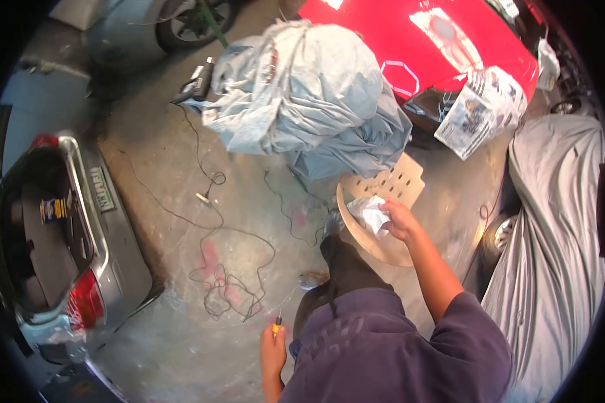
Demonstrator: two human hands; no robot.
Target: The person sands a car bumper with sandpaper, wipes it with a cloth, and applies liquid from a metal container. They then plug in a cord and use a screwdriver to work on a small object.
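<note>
My left hand [271, 352] hangs low beside my leg, its fingers closed round a small yellow-handled tool [276, 328]. A thin dark end points up from the handle; its exact kind is too small to make out. Out in front, my right hand [401, 219] grips a crumpled white cloth or paper [368, 212]. Just behind that wad is a tan plastic chair [405, 180] with slots in it, partly covered by my hand and the wad. A grey-blue cloth cover [309, 87] drapes over a bulky thing beyond the chair.
A red car body [376, 30] with newspaper [480, 107] on it stands at the back right. To the right is a covered car [551, 248]. On the left a grey car's rear [124, 235] juts in. Loose black cable [232, 289] lies tangled on the floor.
</note>
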